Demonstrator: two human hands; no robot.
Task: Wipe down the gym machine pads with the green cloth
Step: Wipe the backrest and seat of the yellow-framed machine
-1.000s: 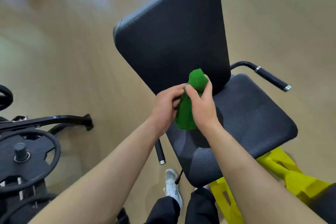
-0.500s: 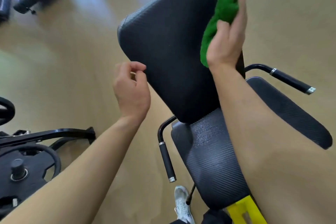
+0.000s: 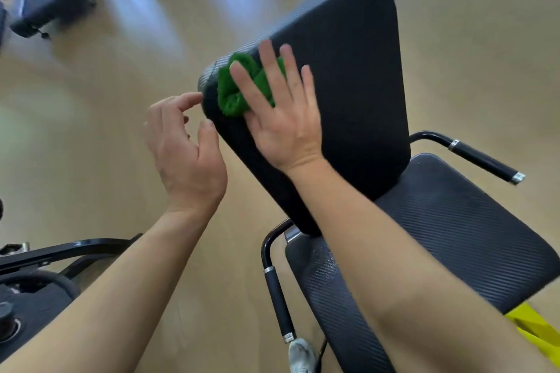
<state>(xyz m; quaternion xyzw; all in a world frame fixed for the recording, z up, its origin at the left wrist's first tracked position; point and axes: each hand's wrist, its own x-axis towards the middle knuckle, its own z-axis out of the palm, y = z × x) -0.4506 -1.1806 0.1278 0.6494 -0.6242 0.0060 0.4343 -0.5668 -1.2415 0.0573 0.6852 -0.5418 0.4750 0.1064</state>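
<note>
Moved: half a second ago the green cloth (image 3: 231,100) sat at the upper right edge of the backrest pad (image 3: 348,70), gripped in curled fingers. It is now at the pad's upper left corner under a flattened palm. The left hand (image 3: 185,157) has come in from well clear of the pad to its left edge.
Left hand: holds nothing, fingers loosely extended. The index fingertip is at the pad's corner, and whether it touches I cannot tell. The thumb is just beside the side edge.
Green cloth: bunched, lying on the face of the backrest pad at its upper left corner, part of it showing between the fingers above it.
Right hand (image 3: 288,130): flat, fingers straight and spread, pressing the cloth against the pad and not clutching it.
Backrest pad: black, tilted, dry-looking. No streak or wet mark shows which parts have been covered.
Seat pad (image 3: 454,236): black, ribbed, below and to the right of the backrest, with a grip handle (image 3: 278,303) on its left and another (image 3: 481,160) on its right. Nothing touches it.
Done so far: judging by the cloth's position, the wiping is on the backrest, probably early to midway.
Left to do: likely the lower part of the backrest, then the seat pad, which shows no sign of attention.
Containers: none in view, so no bucket, spray bottle or bin to report.
</note>
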